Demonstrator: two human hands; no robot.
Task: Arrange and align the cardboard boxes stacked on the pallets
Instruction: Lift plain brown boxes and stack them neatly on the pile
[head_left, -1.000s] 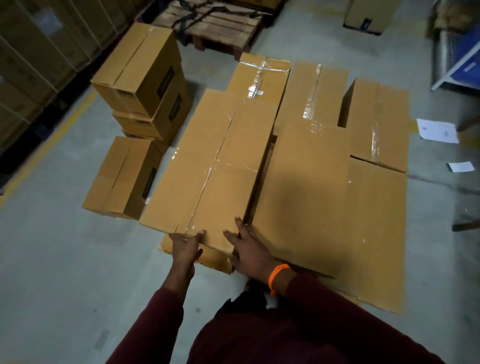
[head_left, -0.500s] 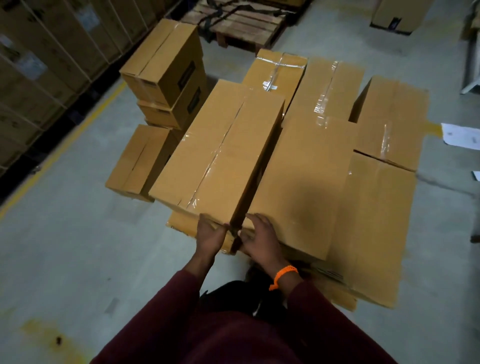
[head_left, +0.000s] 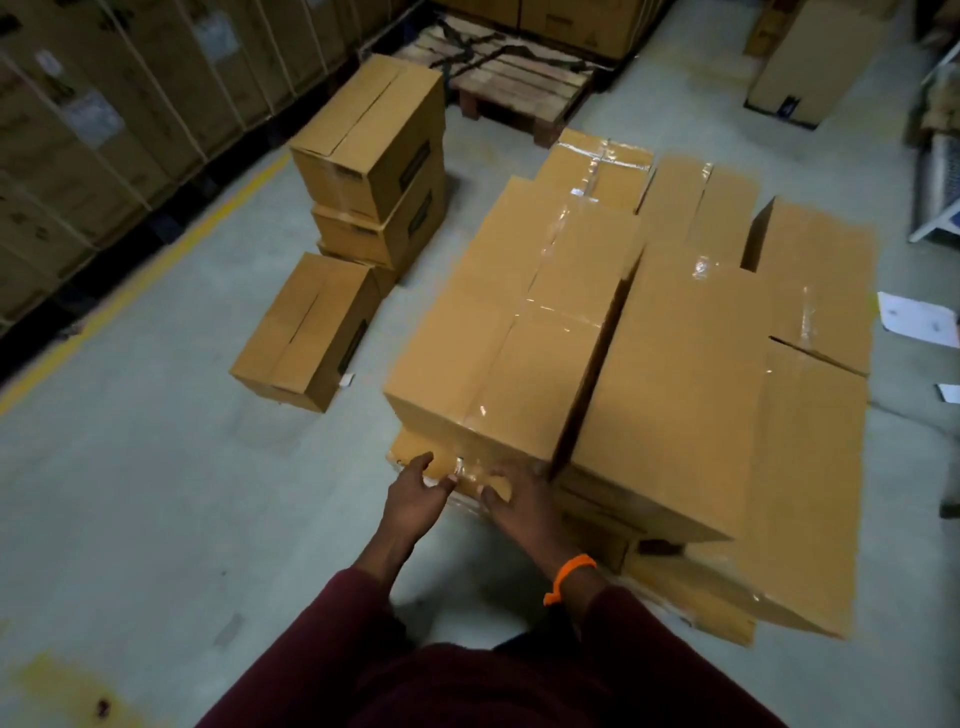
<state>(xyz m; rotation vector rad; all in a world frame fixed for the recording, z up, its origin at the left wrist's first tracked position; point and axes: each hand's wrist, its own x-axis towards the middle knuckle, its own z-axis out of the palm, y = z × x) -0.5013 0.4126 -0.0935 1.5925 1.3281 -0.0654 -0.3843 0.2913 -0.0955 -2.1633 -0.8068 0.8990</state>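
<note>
A grey concrete floor is lying around a low stack of cardboard boxes, sitting at center toward three o'clock. The left hand and right hand, both open with fingers spread, are pressing the near face of the long box. Pushing evenly with both palms should slide it square against its neighbour.
</note>
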